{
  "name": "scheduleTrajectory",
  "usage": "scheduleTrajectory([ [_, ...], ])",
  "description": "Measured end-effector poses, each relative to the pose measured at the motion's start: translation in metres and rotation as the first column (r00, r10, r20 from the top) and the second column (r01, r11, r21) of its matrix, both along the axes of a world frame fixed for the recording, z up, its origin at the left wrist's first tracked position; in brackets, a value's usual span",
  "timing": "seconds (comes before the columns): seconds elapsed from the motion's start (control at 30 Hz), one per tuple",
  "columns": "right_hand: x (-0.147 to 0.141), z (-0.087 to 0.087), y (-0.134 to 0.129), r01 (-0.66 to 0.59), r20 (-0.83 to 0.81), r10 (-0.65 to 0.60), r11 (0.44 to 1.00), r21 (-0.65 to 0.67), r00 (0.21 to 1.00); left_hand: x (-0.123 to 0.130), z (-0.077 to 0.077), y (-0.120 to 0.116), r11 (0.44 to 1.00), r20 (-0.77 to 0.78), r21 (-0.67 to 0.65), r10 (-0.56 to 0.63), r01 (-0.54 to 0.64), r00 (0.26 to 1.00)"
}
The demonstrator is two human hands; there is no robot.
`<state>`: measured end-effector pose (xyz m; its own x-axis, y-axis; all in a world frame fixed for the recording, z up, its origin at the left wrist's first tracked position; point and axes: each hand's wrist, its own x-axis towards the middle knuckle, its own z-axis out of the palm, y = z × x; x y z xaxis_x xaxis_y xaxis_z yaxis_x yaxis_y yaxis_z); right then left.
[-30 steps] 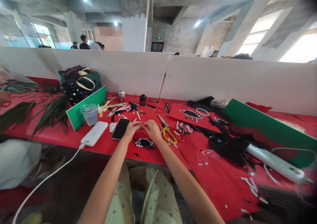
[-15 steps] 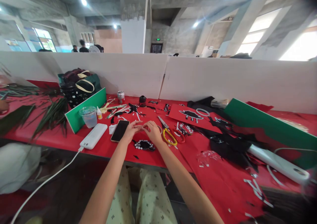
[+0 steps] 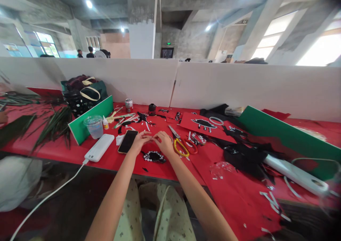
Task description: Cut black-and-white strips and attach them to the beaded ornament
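Note:
My left hand (image 3: 140, 142) and my right hand (image 3: 163, 141) meet at the fingertips above the red table (image 3: 125, 166). Both pinch something too small to make out. Just below them lies a black piece edged with white and dark beads (image 3: 153, 156). A phone (image 3: 128, 141) rests beside my left hand, partly covered by it. Scissors with yellow handles (image 3: 181, 148) lie right of my right hand, with a red-handled pair (image 3: 192, 147) next to them.
At the left stand a plastic cup (image 3: 93, 126), a glue bottle (image 3: 105, 122), a white power bank (image 3: 99, 147) and a green board (image 3: 92, 118). Black fabric (image 3: 243, 157), a red sheet with a black shape (image 3: 207, 126) and a white-handled tool (image 3: 295, 173) lie rightward.
The view has shifted slightly. My hands stay together at the fingertips, in nearly the same place over the table. My legs have moved a little.

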<state>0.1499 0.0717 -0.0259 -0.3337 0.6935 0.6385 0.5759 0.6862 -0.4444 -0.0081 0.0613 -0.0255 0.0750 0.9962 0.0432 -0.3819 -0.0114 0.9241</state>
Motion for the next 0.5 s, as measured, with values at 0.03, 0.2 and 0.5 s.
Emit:
scheduleTrajectory([
  [0.03, 0.0002, 0.0004, -0.0003, 0.001, -0.002, -0.001, 1.000, -0.007, 1.000, 0.0001, 0.0004, -0.0003, 1.000, -0.001, -0.007, -0.003, 0.003, 1.000],
  [0.2, 0.0003, 0.0009, -0.0015, -0.005, -0.004, 0.005, 1.000, -0.028, 1.000, 0.0000, -0.0003, -0.0007, 0.999, -0.028, -0.036, 0.001, -0.002, 1.000],
  [0.5, 0.0026, 0.0022, -0.0048, 0.029, 0.093, -0.019, 0.994, -0.102, 0.995, -0.0015, 0.0001, -0.0032, 0.997, -0.087, -0.071, 0.005, -0.011, 0.996],
])
